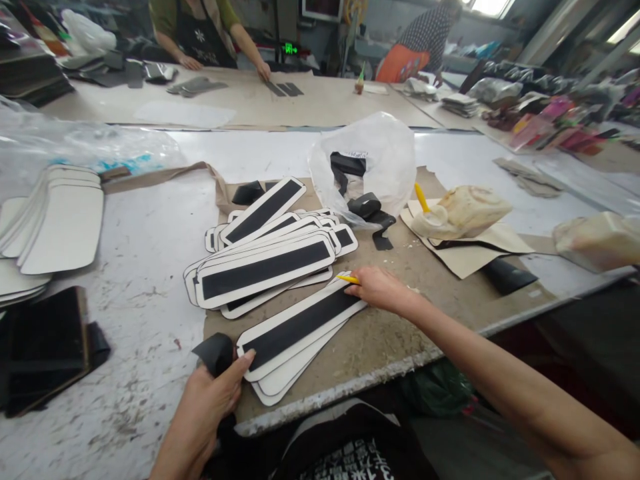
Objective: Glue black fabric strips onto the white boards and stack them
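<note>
In front of me a white panel with rounded corners lies on more white panels, a black strip along its middle. My left hand has its thumb on the near left end of that strip, and its fingers curl around a loose black curled strip. At the panel's far right end, my right hand is closed on a thin yellow pointed stick. Just beyond is a fanned pile of white panels with black strips.
Blank white panels and a dark phone-like slab lie left. A clear plastic bag with black strips stands behind. To the right is a cut-down plastic bottle with a yellow handle. Two people work at the far table.
</note>
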A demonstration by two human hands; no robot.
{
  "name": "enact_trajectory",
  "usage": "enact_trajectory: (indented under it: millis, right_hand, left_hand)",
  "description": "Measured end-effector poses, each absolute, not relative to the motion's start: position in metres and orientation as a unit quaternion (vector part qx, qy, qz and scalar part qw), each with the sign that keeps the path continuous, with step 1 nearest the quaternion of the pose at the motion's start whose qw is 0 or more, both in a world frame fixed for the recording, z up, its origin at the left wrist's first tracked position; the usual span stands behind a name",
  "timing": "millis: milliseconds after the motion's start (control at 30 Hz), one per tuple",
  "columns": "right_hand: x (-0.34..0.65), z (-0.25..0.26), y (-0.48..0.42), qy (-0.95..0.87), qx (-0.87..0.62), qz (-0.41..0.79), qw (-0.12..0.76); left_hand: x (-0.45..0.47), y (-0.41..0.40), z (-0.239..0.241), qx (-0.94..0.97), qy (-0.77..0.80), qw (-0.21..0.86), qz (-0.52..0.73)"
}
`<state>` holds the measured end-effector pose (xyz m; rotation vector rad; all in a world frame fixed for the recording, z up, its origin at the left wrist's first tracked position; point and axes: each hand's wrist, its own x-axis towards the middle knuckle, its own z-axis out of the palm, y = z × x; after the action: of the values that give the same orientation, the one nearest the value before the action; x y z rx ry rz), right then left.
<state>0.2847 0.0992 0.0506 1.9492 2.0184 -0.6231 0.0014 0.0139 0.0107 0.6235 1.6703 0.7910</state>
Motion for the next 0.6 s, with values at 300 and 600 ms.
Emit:
enact_trajectory:
  millis: [300,600]
  right_hand:
    - [0.2905,0.0450,0.1036,0.711,0.650,-0.243,0.112]
    - [0.2914,0.0427,0.1049,0.705,0.662,-0.228,0.112]
  left_hand:
    - [-0.0049,0.0113,0.0006,0.275,0.727,0.540,0.323]
    - [-0.0035,0.0131,0.0015,0.296,0.724,0.542,0.306]
